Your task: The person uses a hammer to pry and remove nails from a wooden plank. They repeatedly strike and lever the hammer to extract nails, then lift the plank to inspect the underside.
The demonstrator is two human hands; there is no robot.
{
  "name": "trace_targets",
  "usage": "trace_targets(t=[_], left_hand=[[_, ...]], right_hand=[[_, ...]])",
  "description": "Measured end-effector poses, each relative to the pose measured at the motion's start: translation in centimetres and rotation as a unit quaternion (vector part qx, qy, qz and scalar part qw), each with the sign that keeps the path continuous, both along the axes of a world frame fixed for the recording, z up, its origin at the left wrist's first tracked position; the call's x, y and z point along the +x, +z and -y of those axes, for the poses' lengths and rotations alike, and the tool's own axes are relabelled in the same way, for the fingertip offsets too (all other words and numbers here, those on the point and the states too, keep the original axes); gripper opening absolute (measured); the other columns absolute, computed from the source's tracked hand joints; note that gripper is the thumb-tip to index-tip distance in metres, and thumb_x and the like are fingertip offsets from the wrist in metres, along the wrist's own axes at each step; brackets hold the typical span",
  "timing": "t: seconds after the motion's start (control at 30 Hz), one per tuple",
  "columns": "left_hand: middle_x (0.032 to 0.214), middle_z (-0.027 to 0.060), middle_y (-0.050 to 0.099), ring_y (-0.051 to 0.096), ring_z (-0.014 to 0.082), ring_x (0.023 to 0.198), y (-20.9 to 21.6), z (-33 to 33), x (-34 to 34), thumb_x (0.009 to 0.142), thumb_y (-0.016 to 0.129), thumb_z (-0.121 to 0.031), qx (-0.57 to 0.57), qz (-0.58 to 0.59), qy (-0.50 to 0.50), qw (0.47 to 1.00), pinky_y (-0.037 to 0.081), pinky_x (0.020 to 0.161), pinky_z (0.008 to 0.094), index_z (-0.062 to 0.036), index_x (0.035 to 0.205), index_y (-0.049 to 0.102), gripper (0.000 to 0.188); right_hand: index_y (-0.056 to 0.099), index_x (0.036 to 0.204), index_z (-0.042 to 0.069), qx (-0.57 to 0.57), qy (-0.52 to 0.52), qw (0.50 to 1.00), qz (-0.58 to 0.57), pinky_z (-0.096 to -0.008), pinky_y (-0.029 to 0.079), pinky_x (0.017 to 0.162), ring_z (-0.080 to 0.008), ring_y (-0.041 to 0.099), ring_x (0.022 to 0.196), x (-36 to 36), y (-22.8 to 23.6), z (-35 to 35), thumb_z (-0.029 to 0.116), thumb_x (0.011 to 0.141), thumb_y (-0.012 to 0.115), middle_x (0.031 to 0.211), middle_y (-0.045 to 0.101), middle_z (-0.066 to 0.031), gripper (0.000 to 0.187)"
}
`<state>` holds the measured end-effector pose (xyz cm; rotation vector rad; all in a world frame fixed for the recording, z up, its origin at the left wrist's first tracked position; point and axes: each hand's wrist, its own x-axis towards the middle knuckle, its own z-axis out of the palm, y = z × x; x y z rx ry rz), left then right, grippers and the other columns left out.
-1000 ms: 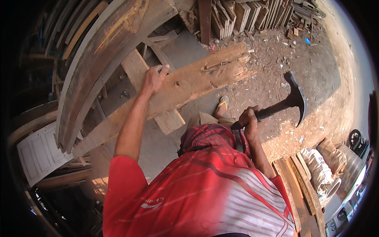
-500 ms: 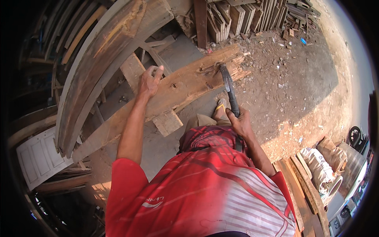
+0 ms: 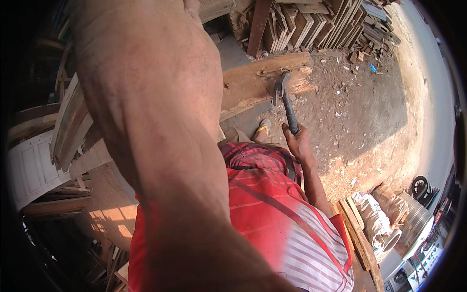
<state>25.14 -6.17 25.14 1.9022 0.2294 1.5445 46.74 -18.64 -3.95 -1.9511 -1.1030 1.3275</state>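
Observation:
My right hand (image 3: 299, 143) is closed around the dark handle of a claw hammer (image 3: 289, 108). The hammer's head is over the splintered end of a thick old timber plank (image 3: 250, 82); whether they touch I cannot tell. My left hand (image 3: 146, 44) is raised very close to the camera, and the wrist and forearm cover much of the view's left half. Its fingers are cut off or hidden at the top edge, so what they do does not show. Much of the plank lies hidden behind this arm.
Stacked boards (image 3: 311, 24) lean at the back. A curved timber (image 3: 73, 124) and a white panelled door (image 3: 36, 165) are on the left. Wood strips (image 3: 357, 233), white sacks (image 3: 372, 219) and a drum (image 3: 413, 219) are at the lower right. My sandalled foot (image 3: 262, 130) stands near the plank.
My left hand has risen from above the plank to right before the camera. The hammer has turned a little and its forked claw now shows; my right hand still grips it.

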Motion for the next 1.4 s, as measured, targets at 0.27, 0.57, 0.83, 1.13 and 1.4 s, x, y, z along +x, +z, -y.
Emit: trace_targets(t=[0.27, 0.57, 0.83, 1.13, 1.4], left_hand=[[0.153, 0.0246, 0.041, 0.037, 0.0356, 0.145, 0.5, 1.9, -0.6, 0.088, 0.071, -0.062, -0.048, 0.047, -0.109, 0.992, 0.028, 0.121, 0.0497, 0.0043, 0.154, 0.034, 0.1], [0.151, 0.0249, 0.043, 0.04, 0.0361, 0.143, 0.5, 2.4, -2.5, 0.088, 0.07, -0.065, -0.08, 0.068, -0.138, 0.985, 0.031, 0.119, 0.0496, 0.0045, 0.152, 0.037, 0.1], [0.149, 0.0252, 0.046, 0.043, 0.0366, 0.141, -0.3, 1.6, -3.0, 0.088, 0.068, -0.067, -0.102, 0.089, -0.181, 0.974, 0.034, 0.117, 0.0496, 0.0047, 0.15, 0.039, 0.1], [0.147, 0.0255, 0.048, 0.046, 0.0371, 0.138, 0.3, 2.0, -4.0, 0.087, 0.067, -0.07, -0.112, 0.1, -0.183, 0.972, 0.036, 0.116, 0.0495, 0.0049, 0.148, 0.042, 0.099], [0.145, 0.0257, 0.05, 0.049, 0.0375, 0.136, -0.1, 1.4, -5.2, 0.087, 0.066, -0.072, -0.121, 0.119, -0.174, 0.97, 0.039, 0.114, 0.0495, 0.005, 0.147, 0.045, 0.1]], right_hand=[[0.062, 0.085, -0.004, 0.022, -0.063, 0.998, 0.006, -0.0342, 0.043, 0.057, -0.0105, 0.046, 0.063, -2.5, -1.4, 0.5, 0.028, 0.096, 0.07, 0.064, 0.051, -0.0016, 0.035], [0.06, 0.079, 0.0, 0.038, -0.072, 0.996, 0.038, -0.0328, 0.038, 0.053, -0.0089, 0.043, 0.06, -3.2, -2.5, 0.5, 0.03, 0.096, 0.072, 0.062, 0.048, 0.0022, 0.036], [0.06, 0.079, 0.001, 0.044, -0.106, 0.99, 0.082, -0.0319, 0.038, 0.052, -0.0079, 0.043, 0.06, -4.4, -1.7, 0.6, 0.03, 0.096, 0.071, 0.061, 0.048, 0.0014, 0.036], [0.056, 0.076, 0.006, 0.1, -0.124, 0.987, -0.013, -0.0304, 0.033, 0.052, -0.0072, 0.039, 0.061, -5.5, -3.1, 0.4, 0.025, 0.099, 0.069, 0.064, 0.045, 0.0041, 0.033], [0.056, 0.075, 0.005, 0.066, -0.081, 0.993, 0.049, -0.0332, 0.036, 0.051, -0.0087, 0.04, 0.058, -5.0, -2.0, 0.3, 0.029, 0.099, 0.07, 0.061, 0.045, 0.003, 0.037]])
